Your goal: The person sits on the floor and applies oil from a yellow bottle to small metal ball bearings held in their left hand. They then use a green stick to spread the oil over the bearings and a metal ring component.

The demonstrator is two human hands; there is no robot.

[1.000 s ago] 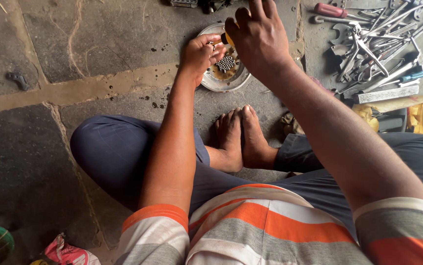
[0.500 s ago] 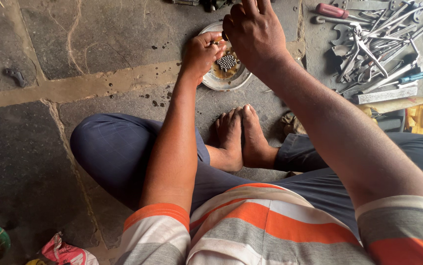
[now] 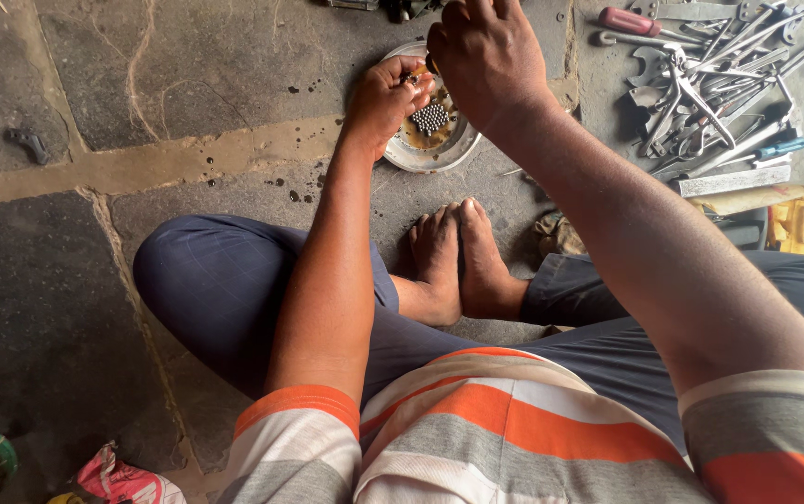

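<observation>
Shallow round metal dish (image 3: 409, 154) on the stone floor, holding clustered small steel bearing balls (image 3: 429, 118) in brownish oil.

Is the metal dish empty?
No, the round metal dish holds a cluster of small steel balls in brownish liquid, beside the left hand.

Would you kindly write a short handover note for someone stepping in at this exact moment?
Left hand: at the near rim of the round metal dish, pinching a small part I cannot identify.
Right hand: raised above the dish, fingers curled; any contents hidden.
Dish: on the stone floor ahead of the bare feet, holding brownish liquid and a cluster of small steel balls.
Pile of spanners and screwdrivers: to the right, untouched.
Done: balls gathered in dish.
Left: unclear.
</observation>
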